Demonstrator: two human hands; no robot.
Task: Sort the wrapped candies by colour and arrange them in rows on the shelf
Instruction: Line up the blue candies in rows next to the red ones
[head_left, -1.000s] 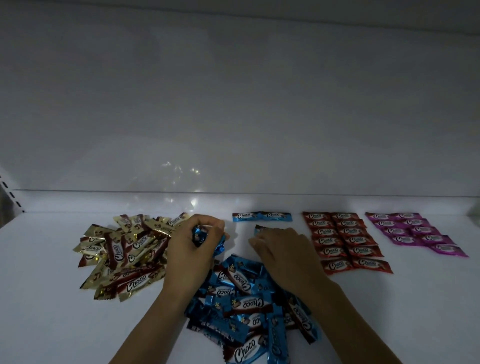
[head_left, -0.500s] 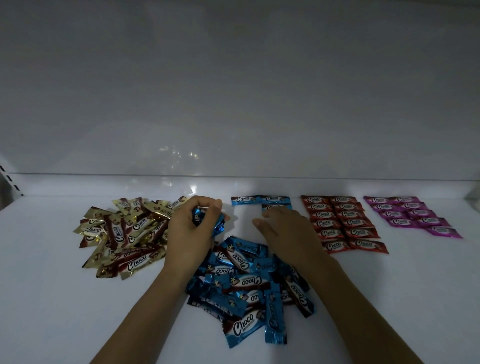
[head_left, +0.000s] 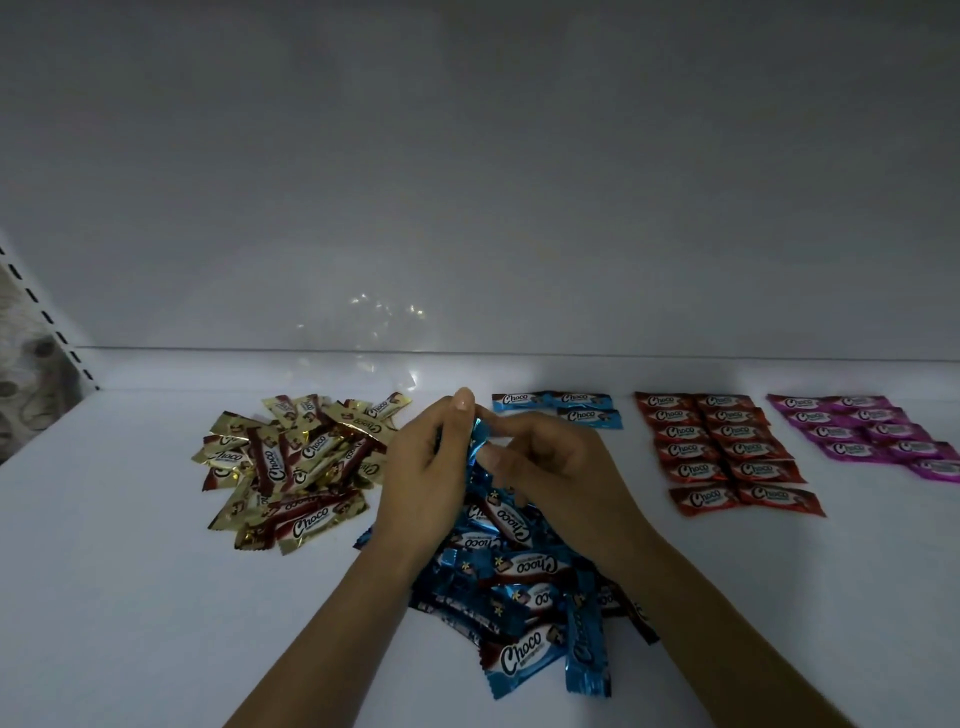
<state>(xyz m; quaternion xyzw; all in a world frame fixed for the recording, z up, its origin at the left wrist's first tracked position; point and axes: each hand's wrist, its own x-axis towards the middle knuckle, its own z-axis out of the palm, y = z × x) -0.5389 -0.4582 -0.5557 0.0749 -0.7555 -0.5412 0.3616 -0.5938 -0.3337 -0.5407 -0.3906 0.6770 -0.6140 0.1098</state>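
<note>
Both hands meet on one piece here: the left hand (head_left: 423, 467) has its fingers curled round a blue foil-wrapped candy (head_left: 477, 441), thumb up on top, and the right hand (head_left: 556, 467) pinches the same wrapper's free end between thumb and forefinger. Whether more pieces hide in the left palm, I cannot tell. They hold it raised just above the far side of the loose heap of blue wrapped candies (head_left: 511, 566), and my read is that it is being passed across so the right hand can lay it flat. Where would it go? Just beyond the fingertips, near the back edge of the flat white shelf (head_left: 130, 597), sits the short blue row (head_left: 558, 406): two pieces side by side and a third beneath the right one, so the open slot is under the left one, nearest the hands. Along the back edge toward the right end lie the red wrapped candies (head_left: 724, 449), two neat columns with labels up, then the magenta wrapped candies (head_left: 867, 428) in the same pattern. Those two colours look done; blue is barely begun. Toward the left end, the jumbled heap of gold-and-brown wrapped candies (head_left: 293, 465) lies not yet in rows, close beside the blue heap. No box or tray shows: the shelf alone carries everything, with a pale back panel (head_left: 467, 182) behind and a slotted upright (head_left: 49, 317) at the back left corner.
</note>
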